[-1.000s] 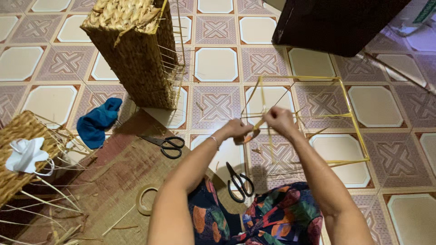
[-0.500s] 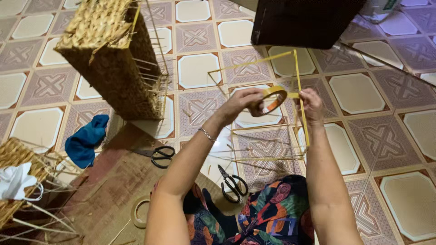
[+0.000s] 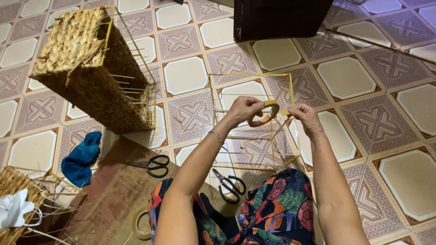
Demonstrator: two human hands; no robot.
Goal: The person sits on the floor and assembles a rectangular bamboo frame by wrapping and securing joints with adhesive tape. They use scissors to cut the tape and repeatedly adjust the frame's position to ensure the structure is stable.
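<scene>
My left hand (image 3: pixel 244 110) grips a roll of tan tape (image 3: pixel 268 110) held up over a yellow wire frame (image 3: pixel 254 122) that stands on the tiled floor in front of me. My right hand (image 3: pixel 306 119) pinches the pulled-out tape end against an upright bar of the frame. The two hands are close together, with the roll between them. A thin bracelet circles my left wrist.
A woven straw basket (image 3: pixel 86 68) on a wire frame lies at the left. Two pairs of black scissors (image 3: pixel 154 165) (image 3: pixel 229 185) lie on the floor and mat. A blue cloth (image 3: pixel 81 156), another tape roll (image 3: pixel 141 224), a second woven piece (image 3: pixel 16 199) and a dark box (image 3: pixel 281 18) surround me.
The view has tilted and the frame now sits lower and nearer. My hands have risen with the tape roll and now hold it at the frame's upright bar.
</scene>
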